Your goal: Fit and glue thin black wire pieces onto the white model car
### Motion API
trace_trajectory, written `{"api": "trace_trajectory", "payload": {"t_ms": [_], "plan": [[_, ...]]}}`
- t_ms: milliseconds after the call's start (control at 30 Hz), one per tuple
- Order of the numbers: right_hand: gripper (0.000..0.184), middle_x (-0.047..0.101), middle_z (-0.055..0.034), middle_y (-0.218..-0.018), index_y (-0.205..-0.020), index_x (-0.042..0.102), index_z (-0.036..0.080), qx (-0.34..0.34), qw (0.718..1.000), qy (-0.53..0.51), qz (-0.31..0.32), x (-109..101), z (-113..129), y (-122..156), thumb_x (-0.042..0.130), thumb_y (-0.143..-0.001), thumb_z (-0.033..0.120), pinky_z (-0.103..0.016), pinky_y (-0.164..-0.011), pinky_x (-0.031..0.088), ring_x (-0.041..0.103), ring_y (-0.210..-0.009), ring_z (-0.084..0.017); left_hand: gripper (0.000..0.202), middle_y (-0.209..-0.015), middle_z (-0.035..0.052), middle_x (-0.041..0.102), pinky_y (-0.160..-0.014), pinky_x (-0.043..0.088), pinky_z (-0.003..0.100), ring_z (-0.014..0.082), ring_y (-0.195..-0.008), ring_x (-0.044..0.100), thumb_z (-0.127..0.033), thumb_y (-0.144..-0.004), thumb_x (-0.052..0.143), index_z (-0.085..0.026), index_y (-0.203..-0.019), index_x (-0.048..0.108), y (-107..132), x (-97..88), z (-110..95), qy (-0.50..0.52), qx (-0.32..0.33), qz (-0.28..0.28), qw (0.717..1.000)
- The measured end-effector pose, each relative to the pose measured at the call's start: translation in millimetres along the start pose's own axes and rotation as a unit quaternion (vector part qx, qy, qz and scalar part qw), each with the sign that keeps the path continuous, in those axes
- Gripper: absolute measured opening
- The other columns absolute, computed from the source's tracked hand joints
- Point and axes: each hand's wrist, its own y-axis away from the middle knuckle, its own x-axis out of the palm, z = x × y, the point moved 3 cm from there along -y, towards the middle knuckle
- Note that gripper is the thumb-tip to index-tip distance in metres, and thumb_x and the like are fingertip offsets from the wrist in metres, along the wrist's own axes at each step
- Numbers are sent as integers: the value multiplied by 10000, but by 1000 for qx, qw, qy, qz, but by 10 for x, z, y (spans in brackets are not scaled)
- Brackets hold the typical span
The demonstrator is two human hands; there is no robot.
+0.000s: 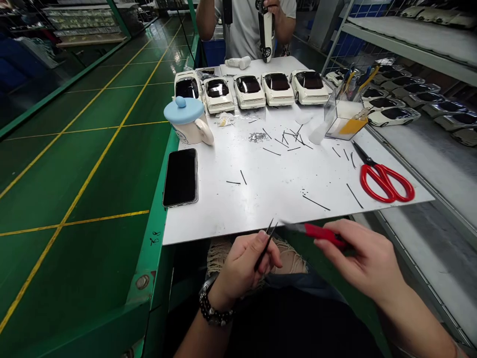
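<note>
Just in front of the table's near edge, my left hand is closed around black tweezers, their two thin tips pointing up and apart. My right hand grips a red-handled knife. Its grey blade is blurred and points left, close to the tweezer tips. Whether anything small sits at the tips, I cannot tell. On the white tabletop beyond my hands lie thin black strips, some scattered singly and several heaped farther back. Red-handled scissors rest at the right.
A phone and a lidded mug stand at the left. Several white model cars line the back. A clear tool holder is at the right, beside racks of cars. Opposite, a person holds a car and a tool.
</note>
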Motion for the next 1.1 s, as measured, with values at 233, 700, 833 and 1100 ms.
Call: {"api": "trace_trajectory", "payload": {"t_ms": [233,700,833,1100], "plan": [[152,562,8,-658,-830,568,164,37,999,13,-33,-17,-3,-11,582,-889,303,-211,-540,382,491,-564,-85,514,-358,-75,338,-452,349,172,12,-295,284,-472,-922,474,-87,-613,621,-31,28,46,91,2,47,995],[161,552,19,-640,-821,571,174,46,999,3,-12,117,-43,-9,573,-890,319,-213,-531,381,494,-556,-88,267,-411,-111,384,-361,372,124,7,-195,210,-340,-976,349,-183,-811,487,-90,85,152,368,-89,272,885],[170,558,15,-637,-826,577,180,19,999,-17,35,137,-22,-3,577,-880,341,-217,-534,393,512,-568,-99,277,-384,-114,377,-317,331,119,2,-164,177,-361,-956,382,-180,-760,458,-93,105,174,408,-114,280,862],[265,480,36,-543,-751,572,191,104,994,3,38,118,-39,8,540,-892,413,-219,-477,345,439,-482,-88,355,-336,-119,345,-271,237,122,3,-143,107,-423,-944,389,-198,-673,344,-89,109,198,388,-152,255,873]]}}
